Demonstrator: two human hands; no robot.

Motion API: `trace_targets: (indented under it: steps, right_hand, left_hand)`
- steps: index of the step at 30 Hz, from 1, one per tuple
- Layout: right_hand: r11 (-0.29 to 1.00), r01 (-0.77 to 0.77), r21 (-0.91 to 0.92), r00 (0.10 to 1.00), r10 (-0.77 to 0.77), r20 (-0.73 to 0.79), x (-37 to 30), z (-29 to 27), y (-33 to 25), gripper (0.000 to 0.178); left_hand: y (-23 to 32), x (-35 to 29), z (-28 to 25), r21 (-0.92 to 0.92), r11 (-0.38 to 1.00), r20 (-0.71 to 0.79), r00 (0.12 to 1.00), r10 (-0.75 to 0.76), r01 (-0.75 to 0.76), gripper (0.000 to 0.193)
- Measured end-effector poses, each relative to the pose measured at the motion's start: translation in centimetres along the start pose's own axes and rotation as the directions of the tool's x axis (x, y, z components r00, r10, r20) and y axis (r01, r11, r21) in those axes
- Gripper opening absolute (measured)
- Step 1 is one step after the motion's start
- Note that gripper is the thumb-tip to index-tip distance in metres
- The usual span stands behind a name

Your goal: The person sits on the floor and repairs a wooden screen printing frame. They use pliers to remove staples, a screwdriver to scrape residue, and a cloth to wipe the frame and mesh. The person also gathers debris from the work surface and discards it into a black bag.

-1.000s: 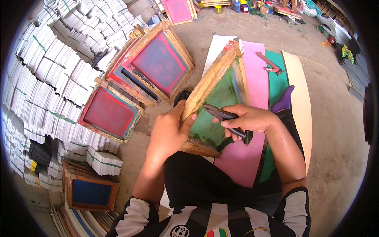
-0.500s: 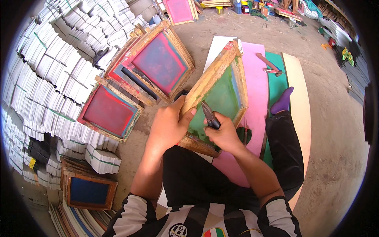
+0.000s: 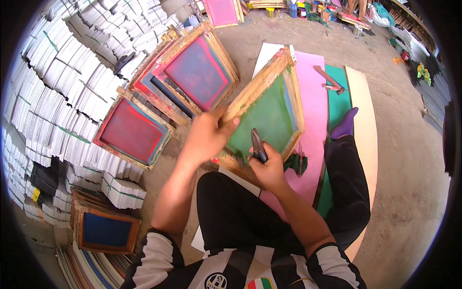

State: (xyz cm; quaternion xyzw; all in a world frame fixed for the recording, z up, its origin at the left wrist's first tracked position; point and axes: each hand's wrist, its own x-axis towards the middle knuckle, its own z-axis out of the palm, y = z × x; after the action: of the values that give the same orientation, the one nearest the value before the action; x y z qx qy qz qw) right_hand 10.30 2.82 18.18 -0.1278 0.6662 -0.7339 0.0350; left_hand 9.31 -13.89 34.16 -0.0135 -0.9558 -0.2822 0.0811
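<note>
A wooden screen-printing frame (image 3: 263, 110) with green-stained mesh stands tilted in front of me. My left hand (image 3: 208, 134) grips its left wooden bar, thumb on the inner side and the other fingers hidden behind. In my right hand (image 3: 268, 168) is a pair of pliers (image 3: 258, 144) with dark handles, jaws pointing up in front of the mesh and apart from the wood. Beyond the frame, a hammer (image 3: 329, 79) lies on a green sheet beside a small red-and-silver tool (image 3: 333, 87). A screwdriver (image 3: 301, 159) rests near a dark green cloth (image 3: 292, 164) by my right hand.
Pink (image 3: 312, 111), green (image 3: 338, 73) and cream sheets (image 3: 361, 125) lie under my outstretched leg. More screen frames (image 3: 197, 72) lean together at the left, before tall stacks of white bundled paper (image 3: 62, 91). A blue-meshed frame (image 3: 107, 230) stands lower left. Paint containers (image 3: 301, 10) line the far floor.
The pliers have moved slightly right and down, away from the left bar. My left forearm has swung a little left, and the frame's lower end has lifted slightly.
</note>
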Motion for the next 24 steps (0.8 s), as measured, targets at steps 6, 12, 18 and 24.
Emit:
trace_targets:
  steps: [6, 12, 18, 24]
  right_hand:
    - [0.989, -0.142, -0.035, 0.979, 0.146, 0.139, -4.4, -0.1, 1.0, 0.020]
    - [0.881, -0.470, 0.052, 0.842, 0.430, 0.325, -2.4, 4.6, 4.5, 0.020]
    - [0.739, -0.662, 0.127, 0.726, 0.589, 0.355, 7.7, 9.1, 10.9, 0.020]
    - [0.603, -0.787, 0.128, 0.594, 0.685, 0.421, 14.3, 11.6, 16.6, 0.027]
  left_hand:
    - [0.5, 6.5, 1.0, -0.069, 0.946, 0.035, 0.946, 0.321, -0.318, 0.033]
    - [2.7, 12.2, 2.2, 0.001, 0.837, 0.231, 0.815, 0.532, -0.547, 0.033]
    - [1.0, 11.5, 1.4, -0.041, 0.834, 0.250, 0.803, 0.541, -0.550, 0.034]
    - [0.2, 12.4, 2.3, -0.005, 0.796, 0.211, 0.777, 0.592, -0.605, 0.031]
